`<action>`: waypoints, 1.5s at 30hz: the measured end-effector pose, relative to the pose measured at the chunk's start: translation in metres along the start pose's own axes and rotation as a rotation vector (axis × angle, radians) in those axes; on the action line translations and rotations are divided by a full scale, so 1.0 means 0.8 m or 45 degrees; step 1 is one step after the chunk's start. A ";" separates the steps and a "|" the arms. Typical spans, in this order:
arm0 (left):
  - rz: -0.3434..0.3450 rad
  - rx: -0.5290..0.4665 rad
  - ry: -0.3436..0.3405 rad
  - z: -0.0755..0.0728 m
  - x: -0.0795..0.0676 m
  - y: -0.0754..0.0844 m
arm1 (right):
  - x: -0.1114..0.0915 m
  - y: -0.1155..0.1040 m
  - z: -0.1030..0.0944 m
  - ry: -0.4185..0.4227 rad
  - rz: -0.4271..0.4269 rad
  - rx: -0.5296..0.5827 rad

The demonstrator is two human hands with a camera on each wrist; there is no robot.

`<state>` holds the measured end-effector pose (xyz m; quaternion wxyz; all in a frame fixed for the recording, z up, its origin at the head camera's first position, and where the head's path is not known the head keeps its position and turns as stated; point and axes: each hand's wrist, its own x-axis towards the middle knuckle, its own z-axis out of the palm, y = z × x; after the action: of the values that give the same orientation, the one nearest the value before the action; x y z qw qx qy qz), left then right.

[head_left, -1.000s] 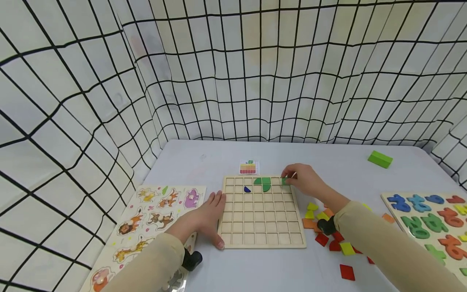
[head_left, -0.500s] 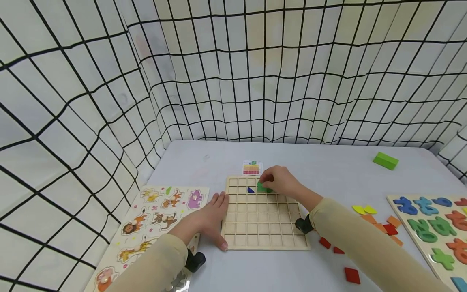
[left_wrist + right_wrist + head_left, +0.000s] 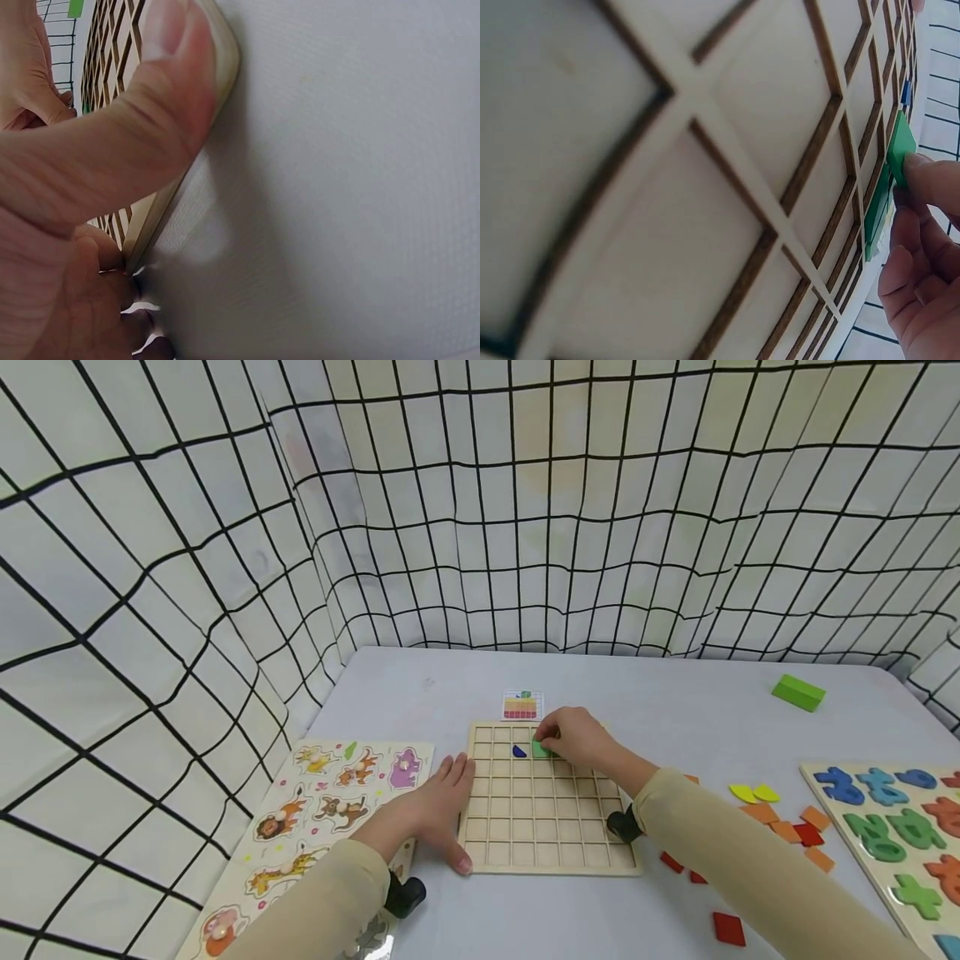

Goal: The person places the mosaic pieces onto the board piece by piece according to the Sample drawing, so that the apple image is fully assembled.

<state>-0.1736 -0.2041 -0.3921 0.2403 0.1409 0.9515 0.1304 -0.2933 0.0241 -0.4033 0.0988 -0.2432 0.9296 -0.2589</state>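
A wooden grid board [image 3: 543, 817] lies on the white table. My left hand [image 3: 437, 810] rests along its left edge with fingers extended; in the left wrist view, its thumb [image 3: 142, 120] presses by the board's corner. Near the far edge my right hand [image 3: 579, 739] pinches a green square tile [image 3: 539, 749]. The right wrist view has this tile [image 3: 901, 144] tilted at the board's surface, thumb on its edge. Another green piece [image 3: 877, 214] lies beside it on the grid. A small blue piece [image 3: 519, 751] sits just left. My right hand hides the cells behind it.
A picture card [image 3: 522, 704] lies beyond the board. An animal puzzle [image 3: 330, 814] is at left, a number puzzle [image 3: 885, 827] at right. Loose red [image 3: 729, 929], orange [image 3: 761, 813] and yellow tiles [image 3: 742, 792] lie at right. A green block [image 3: 798, 692] stands farther back.
My right hand has moved left from the board's far right corner, bringing a green tile to a cell near the blue piece. My left hand has stayed on the board's edge.
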 end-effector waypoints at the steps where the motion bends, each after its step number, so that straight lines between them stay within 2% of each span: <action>1: -0.001 0.000 0.001 0.000 0.000 0.001 | 0.000 0.001 0.000 0.001 -0.004 -0.005; 13: 0.028 0.020 0.003 0.000 0.002 0.007 | -0.015 0.011 0.000 0.050 -0.081 -0.079; 20: 0.025 0.012 0.004 -0.001 0.001 0.011 | -0.034 0.022 -0.001 0.108 -0.286 -0.385; 27: 0.027 -0.018 0.023 0.001 0.001 0.006 | -0.049 0.025 -0.004 0.025 -0.280 -0.534; 30: 0.023 -0.035 0.034 0.003 0.000 0.002 | -0.051 0.027 -0.005 0.004 -0.288 -0.504; 35: 0.019 -0.064 0.039 0.005 -0.003 -0.002 | -0.059 0.035 -0.018 0.055 -0.317 -0.389; 39: 0.033 -0.079 0.033 0.003 -0.005 -0.004 | -0.074 0.055 -0.040 0.064 -0.234 -0.286; 45: 0.044 -0.089 0.032 0.002 -0.008 -0.005 | -0.108 0.095 -0.063 -0.046 -0.053 -0.202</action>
<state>-0.1682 -0.2094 -0.3918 0.2310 0.1473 0.9467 0.1694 -0.2650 0.1461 -0.3955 0.0905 -0.2740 0.9400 -0.1822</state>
